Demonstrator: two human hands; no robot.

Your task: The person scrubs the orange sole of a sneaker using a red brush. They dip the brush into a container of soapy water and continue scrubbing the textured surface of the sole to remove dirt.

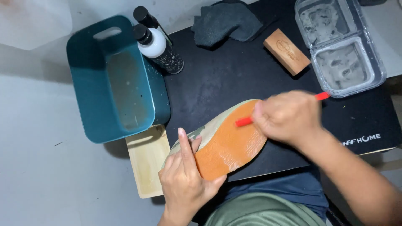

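A shoe (228, 142) lies tilted over the black mat, its orange sole facing up and its pale green side showing. My left hand (184, 175) grips the shoe at its near end, fingers along the pale side. My right hand (289, 117) is closed around a thin red tool (243, 121); one red end rests on the orange sole and the other end (321, 96) sticks out past my knuckles.
A teal plastic basket (115, 79) stands at the left over a pale wooden tray (147, 161). Two black-capped bottles (158, 46), a dark cloth (226, 21), a wooden block (287, 52) and a clear two-part container (339, 44) sit on the black mat (217, 79).
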